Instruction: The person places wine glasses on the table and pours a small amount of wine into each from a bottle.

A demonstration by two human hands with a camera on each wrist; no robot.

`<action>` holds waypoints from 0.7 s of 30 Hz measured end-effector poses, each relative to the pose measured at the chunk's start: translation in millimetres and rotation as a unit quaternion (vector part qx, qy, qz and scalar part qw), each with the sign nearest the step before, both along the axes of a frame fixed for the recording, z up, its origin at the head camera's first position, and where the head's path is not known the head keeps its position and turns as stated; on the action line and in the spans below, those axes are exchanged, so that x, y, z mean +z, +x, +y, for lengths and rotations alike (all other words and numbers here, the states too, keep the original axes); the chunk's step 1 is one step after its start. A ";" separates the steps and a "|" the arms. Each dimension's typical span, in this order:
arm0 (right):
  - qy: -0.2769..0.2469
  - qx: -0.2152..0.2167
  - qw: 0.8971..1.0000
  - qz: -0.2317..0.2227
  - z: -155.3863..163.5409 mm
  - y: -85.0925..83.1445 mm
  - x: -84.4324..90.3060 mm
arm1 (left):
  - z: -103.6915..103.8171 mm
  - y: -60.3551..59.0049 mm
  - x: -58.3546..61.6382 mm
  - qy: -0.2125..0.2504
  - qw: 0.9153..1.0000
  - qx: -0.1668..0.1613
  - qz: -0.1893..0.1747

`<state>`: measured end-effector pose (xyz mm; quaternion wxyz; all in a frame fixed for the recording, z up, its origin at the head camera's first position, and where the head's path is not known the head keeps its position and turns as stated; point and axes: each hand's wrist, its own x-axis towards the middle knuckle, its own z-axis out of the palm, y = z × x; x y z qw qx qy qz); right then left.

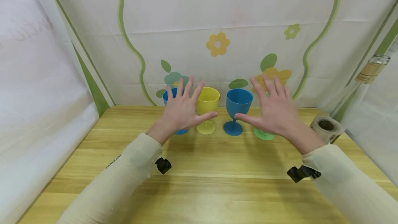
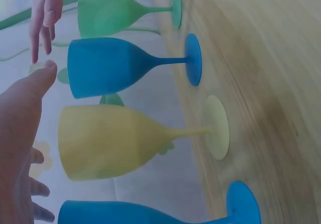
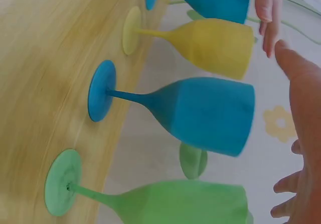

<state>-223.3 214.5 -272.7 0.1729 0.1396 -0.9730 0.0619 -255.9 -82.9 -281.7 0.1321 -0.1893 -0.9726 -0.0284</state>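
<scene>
A: What stands on the wooden table (image 1: 202,196)?

B: 4 stemmed plastic-looking goblets, upright in a row along its far edge. From the left: a left-end blue goblet (image 2: 120,213), a yellow goblet (image 1: 207,101), a second blue goblet (image 1: 238,101) and a green goblet (image 3: 185,204). Each stands on its round foot, just beside its neighbour.

A: And the left hand (image 1: 181,111)?

B: Its fingers are fanned wide and straight. Seen from the head, it covers much of the left-end blue goblet and its thumb overlaps the yellow goblet; the left wrist view puts the hand above the rims, apart from the bowls.

A: The right hand (image 1: 276,111) likewise?

B: Yes — fingers spread wide, thumb pointing in toward the other thumb. From the head it hides most of the green goblet, with the thumb in front of the second blue goblet's stem. The right wrist view shows it above the rims too.

A: Anything around them?

B: A paper-like roll (image 1: 324,136) and a clear bottle-like object (image 1: 370,73) on the right. Behind the row hangs a white cloth (image 1: 258,6) printed with leaves and flowers — 2 pale sleeves (image 1: 124,179) reach in from below.
</scene>
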 end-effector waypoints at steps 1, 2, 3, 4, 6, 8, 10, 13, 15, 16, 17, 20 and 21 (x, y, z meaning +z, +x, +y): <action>-0.007 0.002 1.000 0.008 3.4 2.9 -0.3 | 0.9 0.8 -0.7 0.004 1.000 -0.005 0.002; -0.014 0.003 1.000 0.016 6.9 6.2 -0.6 | 2.2 1.7 -1.4 0.008 1.000 -0.011 0.005; -0.021 0.002 1.000 0.020 10.6 9.8 -1.0 | 3.4 2.5 -2.2 0.014 1.000 -0.016 0.007; -0.029 0.002 0.999 0.028 14.6 13.5 -1.6 | 4.9 3.4 -2.8 0.018 1.000 -0.021 0.008; -0.045 0.003 0.998 0.048 23.8 19.9 -3.2 | 8.4 5.7 -3.9 0.032 0.999 -0.033 0.013; -0.060 -0.001 0.995 0.074 34.8 27.3 -4.6 | 12.3 8.1 -4.2 0.044 0.998 -0.045 0.019; -0.082 -0.003 0.991 0.108 46.7 33.7 -6.9 | 16.2 11.4 -3.8 0.053 0.997 -0.058 0.027; -0.126 0.006 0.975 0.183 64.5 41.1 -11.8 | 22.5 17.1 -3.1 0.066 0.994 -0.082 0.040; -0.157 0.013 0.959 0.235 75.7 45.1 -15.9 | 27.5 21.2 -2.8 0.074 0.991 -0.097 0.047; -0.167 0.014 0.952 0.256 81.5 47.4 -17.3 | 30.2 23.3 -2.9 0.078 0.990 -0.104 0.048; -0.176 0.016 0.945 0.276 87.1 49.6 -18.8 | 33.0 25.6 -3.0 0.085 0.989 -0.111 0.048; -0.205 0.005 0.930 0.305 103.2 57.1 -22.6 | 41.7 31.7 -3.9 0.101 0.986 -0.127 0.047; -0.213 -0.001 0.928 0.307 108.8 59.6 -23.7 | 44.7 33.4 -4.2 0.106 0.984 -0.132 0.045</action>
